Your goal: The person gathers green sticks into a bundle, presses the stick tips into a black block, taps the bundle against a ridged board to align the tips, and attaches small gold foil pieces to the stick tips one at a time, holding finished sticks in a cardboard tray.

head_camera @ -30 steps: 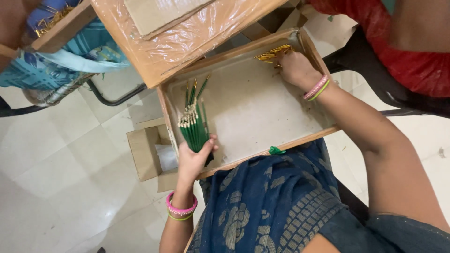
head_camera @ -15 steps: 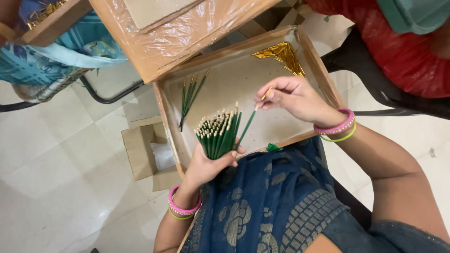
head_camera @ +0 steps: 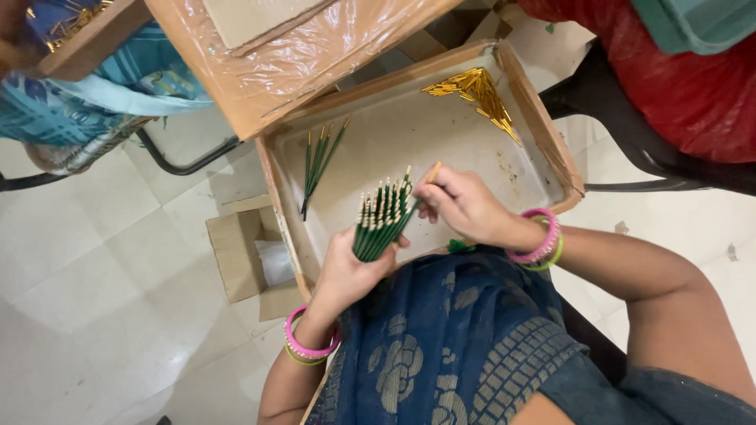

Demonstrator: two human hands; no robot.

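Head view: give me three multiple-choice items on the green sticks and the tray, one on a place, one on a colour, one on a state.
1. Where does the pile of gold caps lie in the wooden tray?
A. far right corner
B. near left corner
C. outside it, on the floor

2. What colour are the loose sticks lying in the tray?
A. red
B. green
C. white

3. How is the bundle of green sticks held?
A. lying flat in the tray
B. gripped in the left hand
C. tucked in the cardboard box

Answers: 1 A, the caps heap against the far right walls. 2 B, their shafts are green. 3 B, the left hand's fingers wrap the bundle while the right hand pinches one stick at its top.
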